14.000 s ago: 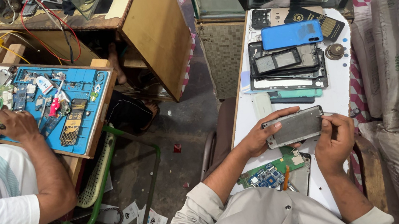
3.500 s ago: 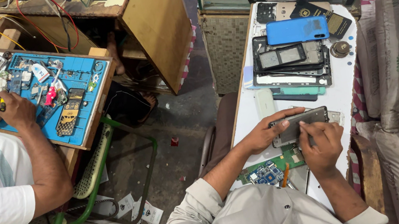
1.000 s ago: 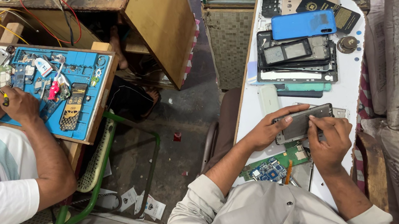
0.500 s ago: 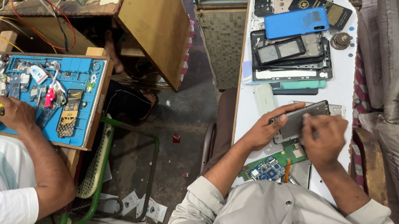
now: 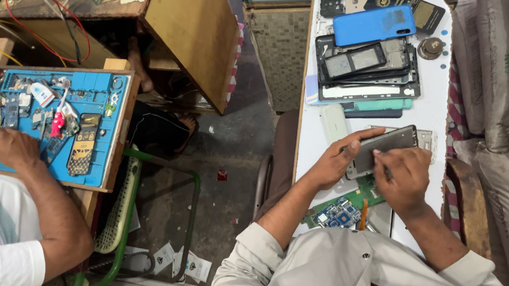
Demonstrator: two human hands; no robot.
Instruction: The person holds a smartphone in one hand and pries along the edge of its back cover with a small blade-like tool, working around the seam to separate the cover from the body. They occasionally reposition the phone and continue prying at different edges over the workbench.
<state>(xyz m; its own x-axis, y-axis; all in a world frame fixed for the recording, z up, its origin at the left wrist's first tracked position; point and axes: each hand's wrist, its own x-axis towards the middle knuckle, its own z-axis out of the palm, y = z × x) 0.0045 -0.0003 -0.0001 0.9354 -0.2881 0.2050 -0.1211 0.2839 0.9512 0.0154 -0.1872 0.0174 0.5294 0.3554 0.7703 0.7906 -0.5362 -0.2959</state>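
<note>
One grey phone (image 5: 386, 146) gripped by left hand (image 5: 335, 162); right hand (image 5: 404, 174) clenched at its 6 o'clock, tool hidden

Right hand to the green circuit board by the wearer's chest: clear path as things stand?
Probably yes. The right hand is busy on the grey phone held by the left hand, but the green circuit board lies uncovered on the white table just beneath it.

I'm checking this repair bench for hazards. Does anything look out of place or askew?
Mostly the stack of phone parts at the far end of the white table: frames and covers piled unevenly, edges overhanging. Paper scraps litter the floor. The left hand holds the grey phone, and the right hand works on it.
</note>
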